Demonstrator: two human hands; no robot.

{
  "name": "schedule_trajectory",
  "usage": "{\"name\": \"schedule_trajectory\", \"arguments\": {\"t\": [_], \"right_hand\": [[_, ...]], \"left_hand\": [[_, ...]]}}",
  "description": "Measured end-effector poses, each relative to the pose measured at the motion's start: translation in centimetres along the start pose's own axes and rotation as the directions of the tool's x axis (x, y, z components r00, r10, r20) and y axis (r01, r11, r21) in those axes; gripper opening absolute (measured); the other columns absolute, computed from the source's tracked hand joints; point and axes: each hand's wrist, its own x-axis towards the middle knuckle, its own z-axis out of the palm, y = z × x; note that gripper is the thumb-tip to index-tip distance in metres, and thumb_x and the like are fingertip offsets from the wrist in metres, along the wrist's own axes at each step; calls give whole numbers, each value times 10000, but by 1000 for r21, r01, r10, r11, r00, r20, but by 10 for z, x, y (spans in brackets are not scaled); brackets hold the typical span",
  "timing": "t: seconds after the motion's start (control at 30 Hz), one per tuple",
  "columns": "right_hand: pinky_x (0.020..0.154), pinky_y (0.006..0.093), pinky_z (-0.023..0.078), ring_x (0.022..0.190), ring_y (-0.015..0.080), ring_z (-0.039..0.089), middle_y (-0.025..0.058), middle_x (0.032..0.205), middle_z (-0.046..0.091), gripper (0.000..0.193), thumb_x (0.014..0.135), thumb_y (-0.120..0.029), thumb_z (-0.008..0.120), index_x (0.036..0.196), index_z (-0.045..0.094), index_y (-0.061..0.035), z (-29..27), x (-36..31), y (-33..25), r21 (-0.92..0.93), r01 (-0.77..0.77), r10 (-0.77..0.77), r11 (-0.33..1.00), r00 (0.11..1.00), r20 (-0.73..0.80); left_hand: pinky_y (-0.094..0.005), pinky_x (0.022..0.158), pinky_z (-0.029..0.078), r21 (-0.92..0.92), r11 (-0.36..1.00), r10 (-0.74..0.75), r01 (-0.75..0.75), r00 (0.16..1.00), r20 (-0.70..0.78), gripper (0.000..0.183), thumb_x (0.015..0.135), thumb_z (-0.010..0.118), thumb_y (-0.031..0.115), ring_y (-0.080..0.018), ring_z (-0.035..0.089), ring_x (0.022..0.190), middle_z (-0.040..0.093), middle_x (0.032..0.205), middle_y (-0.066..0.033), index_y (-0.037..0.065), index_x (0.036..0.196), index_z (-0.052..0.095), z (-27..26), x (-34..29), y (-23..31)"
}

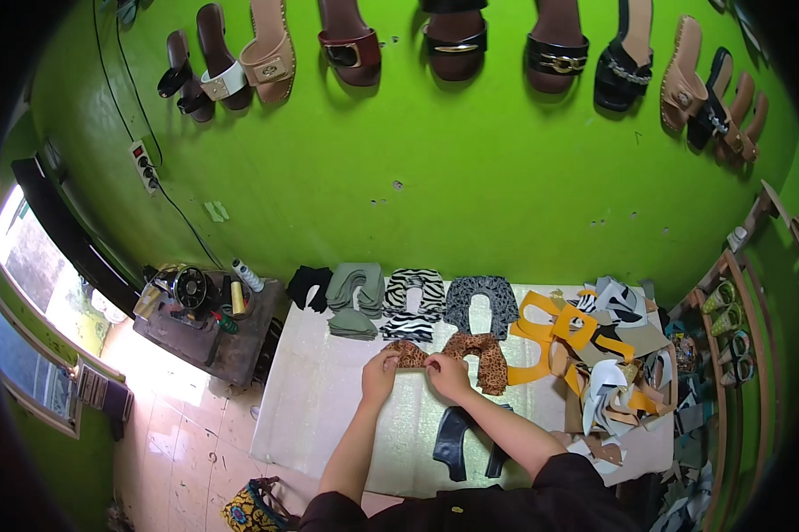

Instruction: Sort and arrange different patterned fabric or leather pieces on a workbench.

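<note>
Both my hands are over the white table, pinching a small leopard-print upper piece between them. My left hand is closed on its left end. My right hand grips its right end. Just right of it lies a stack of arched leopard-print pieces. Behind stand stacks of cut pieces: black, olive green, zebra-print and grey patterned. Black curved pieces lie nearer me, partly beneath my right forearm.
Yellow cut pieces and a heap of mixed scraps cover the table's right side. A sewing machine stands on a dark table at left. Sandals hang on the green wall. A wooden rack holds footwear at right. A patterned bag sits low left.
</note>
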Motion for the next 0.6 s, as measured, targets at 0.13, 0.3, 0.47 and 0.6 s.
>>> {"name": "schedule_trajectory", "arguments": {"t": [0.13,0.3,0.47,0.6], "right_hand": [[845,403,316,878,261,615,79,900,674,182,802,-174,544,942,656,-148,31,31,2,-238,7,10,971,997,72],[905,482,292,929,258,598,103,965,654,281,788,-178,535,1039,658,-152,52,46,12,-366,-78,138,927,980,141],[933,557,251,1126,262,457,79,1143,543,282,793,-187,528,1043,658,-166,50,49,1,-513,-37,155,857,970,188],[966,558,209,1184,282,364,109,1202,453,439,779,-293,572,1192,565,-146,54,40,-10,-650,59,167,757,945,281]], "left_hand": [[-352,692,486,188,971,145,-148,989,28,147,818,604,139,-264,623,754,661,840,-121,84,932,680,-6,40,-29],[-395,684,440,530,836,81,-145,986,143,131,798,618,170,-266,621,798,665,814,-88,170,890,711,1,57,-44],[-418,794,383,657,743,7,-124,984,178,153,791,595,154,-218,570,889,647,875,-29,199,880,712,6,54,-55],[-442,858,332,778,558,223,-288,955,194,251,787,540,106,-205,513,978,588,1013,-18,200,968,685,12,46,-55]]}}
